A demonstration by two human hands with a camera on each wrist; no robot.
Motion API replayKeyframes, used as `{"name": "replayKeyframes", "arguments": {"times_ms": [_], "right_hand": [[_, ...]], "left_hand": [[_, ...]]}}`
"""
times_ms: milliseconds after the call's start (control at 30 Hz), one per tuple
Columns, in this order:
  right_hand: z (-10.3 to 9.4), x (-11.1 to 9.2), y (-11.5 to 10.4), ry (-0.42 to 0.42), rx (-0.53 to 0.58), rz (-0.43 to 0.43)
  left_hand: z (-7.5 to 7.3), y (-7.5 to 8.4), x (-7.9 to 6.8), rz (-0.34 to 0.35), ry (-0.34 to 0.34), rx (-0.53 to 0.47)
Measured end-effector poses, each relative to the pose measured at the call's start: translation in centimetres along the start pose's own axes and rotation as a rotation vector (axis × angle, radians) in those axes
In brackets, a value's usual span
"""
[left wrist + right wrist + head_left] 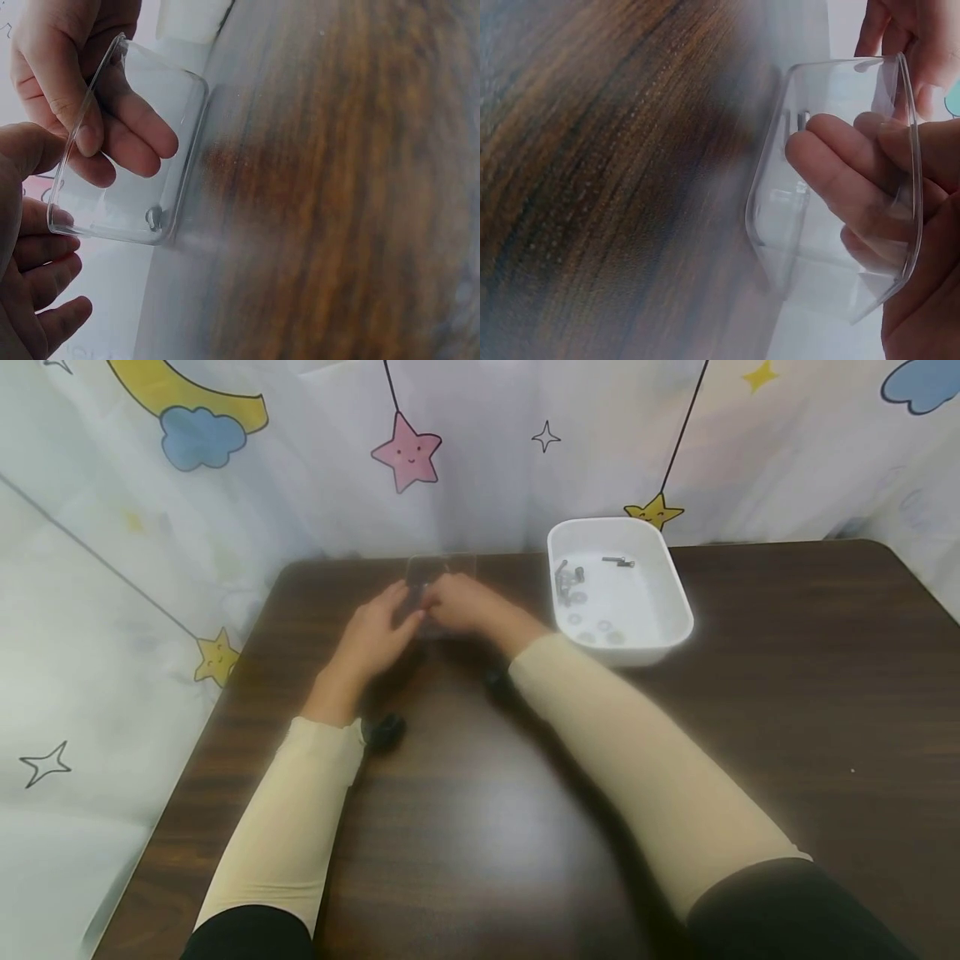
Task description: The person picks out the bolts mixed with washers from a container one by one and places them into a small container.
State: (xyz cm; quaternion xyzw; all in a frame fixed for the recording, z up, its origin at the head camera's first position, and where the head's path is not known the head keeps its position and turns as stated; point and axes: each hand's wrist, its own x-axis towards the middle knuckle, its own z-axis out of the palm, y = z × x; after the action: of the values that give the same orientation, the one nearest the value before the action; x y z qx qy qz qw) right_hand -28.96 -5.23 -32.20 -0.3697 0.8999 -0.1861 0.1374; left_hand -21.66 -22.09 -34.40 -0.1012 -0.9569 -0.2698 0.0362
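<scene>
A clear plastic box (pixel 463 563) (pixel 196 86) (pixel 769 232) stands on the table at the far left, its opening facing me. My left hand (pixel 371 631) (pixel 34 247) grips its left side, thumb at the rim and fingers at the outer wall. Inside the box reach the fingers of my right hand (pixel 461 602) (pixel 64 64) (pixel 930 217), thumb close against the index finger; I cannot tell whether they pinch something. A small shiny piece (pixel 153 218) lies at the box's wall in the left wrist view. Another small metallic bit (pixel 803 120) shows by the right fingertips.
Right of the hands stands a white tub (pixel 637 656) with small metal parts (pixel 618 562) and several pale, see-through rings (pixel 604 626) in it. A printed curtain (pixel 480 468) hangs right behind the dark wooden table (pixel 450 852). Dark wrist cameras (pixel 386 732) sit under both wrists.
</scene>
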Motion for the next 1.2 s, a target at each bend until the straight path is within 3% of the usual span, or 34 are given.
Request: {"name": "replayKeyframes", "arguments": {"times_ms": [500,700,967,1200], "right_hand": [[-0.1,-0.2,0.1,0.044,-0.013,-0.038],[-0.5,-0.3,0.3,0.11,-0.044,-0.08],[-2.4,-1.8,0.9,0.196,-0.018,-0.069],[-4.6,-3.5,2.1,0.209,0.072,0.002]], "left_hand": [[-0.1,0.0,0.0,-0.011,-0.013,0.02],[-0.2,0.2,0.0,-0.015,-0.011,0.027],[-0.4,1.7,0.0,0.014,0.025,0.028],[-0.1,4.1,0.4,0.082,0.012,0.05]]}}
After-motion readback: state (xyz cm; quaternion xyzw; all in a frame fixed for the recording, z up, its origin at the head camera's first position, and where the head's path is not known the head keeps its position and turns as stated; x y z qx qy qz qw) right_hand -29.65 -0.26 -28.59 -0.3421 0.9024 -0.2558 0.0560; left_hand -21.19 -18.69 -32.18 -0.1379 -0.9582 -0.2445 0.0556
